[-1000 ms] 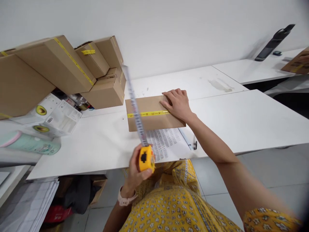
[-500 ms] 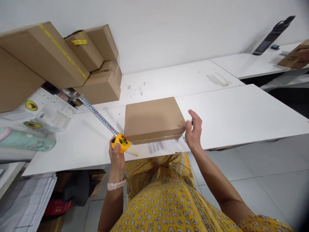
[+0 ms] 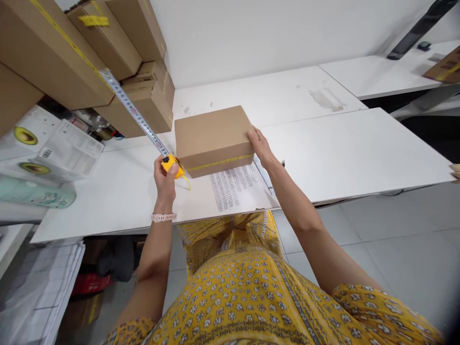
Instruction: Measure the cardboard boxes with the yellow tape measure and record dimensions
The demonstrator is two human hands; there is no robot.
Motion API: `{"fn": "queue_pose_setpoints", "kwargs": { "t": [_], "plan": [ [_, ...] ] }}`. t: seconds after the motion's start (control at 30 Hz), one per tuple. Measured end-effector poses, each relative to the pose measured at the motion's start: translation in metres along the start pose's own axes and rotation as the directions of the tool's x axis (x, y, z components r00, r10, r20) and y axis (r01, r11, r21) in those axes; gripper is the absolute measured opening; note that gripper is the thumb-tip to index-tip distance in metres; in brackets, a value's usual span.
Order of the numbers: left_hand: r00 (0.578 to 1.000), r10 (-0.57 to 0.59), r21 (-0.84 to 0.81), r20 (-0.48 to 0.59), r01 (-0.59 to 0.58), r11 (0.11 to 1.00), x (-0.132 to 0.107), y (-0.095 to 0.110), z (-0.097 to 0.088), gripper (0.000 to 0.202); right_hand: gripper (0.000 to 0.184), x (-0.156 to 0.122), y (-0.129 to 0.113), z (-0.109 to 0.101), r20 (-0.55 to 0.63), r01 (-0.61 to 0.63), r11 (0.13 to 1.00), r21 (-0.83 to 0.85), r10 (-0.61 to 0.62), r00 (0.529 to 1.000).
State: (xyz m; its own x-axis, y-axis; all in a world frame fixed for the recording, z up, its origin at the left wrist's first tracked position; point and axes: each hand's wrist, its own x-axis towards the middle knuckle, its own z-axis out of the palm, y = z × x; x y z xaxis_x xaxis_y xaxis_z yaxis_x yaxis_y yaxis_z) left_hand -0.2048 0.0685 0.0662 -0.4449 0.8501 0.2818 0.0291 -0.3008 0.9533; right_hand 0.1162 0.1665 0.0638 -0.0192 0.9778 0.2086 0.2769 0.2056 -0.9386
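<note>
My left hand (image 3: 165,181) is closed around a yellow tape measure (image 3: 174,166), whose silver blade sticks out up and to the left toward the stacked cartons. Just right of it, a closed brown cardboard box (image 3: 213,133) with yellow tape along its front side sits on the white table. The tape measure is against or very near the box's left end. At the opposite end, my right hand (image 3: 263,147) grips the box's right side. A printed sheet (image 3: 230,189) covered in small characters lies partly under the box's front.
Cardboard cartons (image 3: 132,108) are stacked at the left back. Nearby are white boxes with avocado pictures (image 3: 68,153) and a mint-green bottle (image 3: 39,191). Far right stand a black bottle (image 3: 417,33) and another carton (image 3: 445,67). Someone's fingertips (image 3: 455,172) show at the right edge.
My right hand has moved from beside the box onto its right side. The box has shifted back off more of the printed sheet. My left hand moved along with the tape measure.
</note>
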Motion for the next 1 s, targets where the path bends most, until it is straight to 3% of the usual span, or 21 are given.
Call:
{"fn": "queue_pose_setpoints", "kwargs": {
  "t": [0.1,0.17,0.27,0.33,0.4,0.47,0.57,0.67,0.8,0.9,1.0],
  "plan": [
    [0.982,0.110,0.080,0.154,-0.124,0.989,-0.030,0.031,-0.006,0.076,0.084,-0.019,-0.018,-0.017,-0.106,0.077,0.993,-0.086,-0.086,0.991],
    [0.930,0.047,0.174,0.366,-0.117,0.978,-0.060,0.053,-0.007,0.075,0.077,-0.041,-0.043,-0.031,-0.126,0.115,0.993,-0.037,-0.119,0.985],
    [0.733,-0.160,0.322,0.662,-0.085,0.943,-0.105,0.072,0.000,0.074,0.072,-0.077,-0.079,-0.049,-0.099,0.095,0.987,0.130,-0.082,0.992],
    [0.614,-0.262,0.384,0.745,-0.074,0.920,-0.128,0.075,0.008,0.074,0.065,-0.098,-0.086,-0.057,-0.124,0.074,0.978,0.197,-0.050,0.991],
    [0.541,-0.325,0.422,0.776,-0.062,0.905,-0.141,0.072,0.013,0.074,0.052,-0.117,-0.080,-0.063,-0.191,0.061,0.964,0.260,-0.011,0.982],
    [0.504,-0.371,0.448,0.780,-0.035,0.893,-0.147,0.067,0.016,0.076,0.041,-0.135,-0.066,-0.065,-0.262,0.058,0.942,0.329,0.032,0.964],
    [0.515,-0.405,0.456,0.755,0.031,0.889,-0.150,0.058,0.020,0.093,0.036,-0.163,-0.047,-0.057,-0.250,0.025,0.921,0.388,0.079,0.965],
    [0.551,-0.397,0.442,0.734,0.057,0.895,-0.153,0.052,0.028,0.113,0.032,-0.190,-0.040,-0.033,-0.088,-0.065,0.930,0.361,0.103,0.991],
    [0.572,-0.331,0.378,0.751,0.038,0.925,-0.154,0.055,0.042,0.108,0.028,-0.214,-0.037,-0.007,0.027,-0.049,0.983,0.176,0.045,0.999],
    [0.647,-0.222,0.316,0.730,-0.031,0.948,-0.137,0.065,0.045,0.102,0.040,-0.214,-0.026,-0.017,0.038,-0.006,1.000,0.007,0.006,0.999],
    [0.735,-0.006,0.260,0.678,-0.233,0.937,-0.094,0.077,0.046,0.102,0.046,-0.192,-0.002,-0.048,-0.143,-0.112,0.966,-0.233,0.080,0.986]
  ]
}}
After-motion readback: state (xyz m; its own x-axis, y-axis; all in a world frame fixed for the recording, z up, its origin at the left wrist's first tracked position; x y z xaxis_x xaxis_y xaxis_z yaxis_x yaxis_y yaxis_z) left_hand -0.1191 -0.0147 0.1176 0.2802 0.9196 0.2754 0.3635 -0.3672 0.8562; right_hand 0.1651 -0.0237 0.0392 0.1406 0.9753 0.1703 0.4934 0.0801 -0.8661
